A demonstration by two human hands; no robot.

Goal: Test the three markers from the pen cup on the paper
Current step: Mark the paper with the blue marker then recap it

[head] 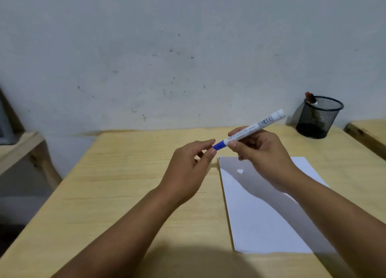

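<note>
My right hand point(261, 150) grips a white marker point(255, 126) by its barrel, held slanted above the table with its blue cap point(219, 145) pointing left. My left hand point(188, 169) pinches the blue cap between thumb and forefinger. A white sheet of paper point(265, 221) lies on the wooden table point(125, 185) under my right forearm, with no marks visible on it. At the back right stands a black mesh pen cup point(318, 117), and a marker with a red cap point(310, 98) sticks out of it.
A grey wall runs behind the table. A lower wooden shelf point(18, 148) sits to the left, and another wooden surface point(367, 133) shows at the right edge. A dark shadow covers the table's front edge.
</note>
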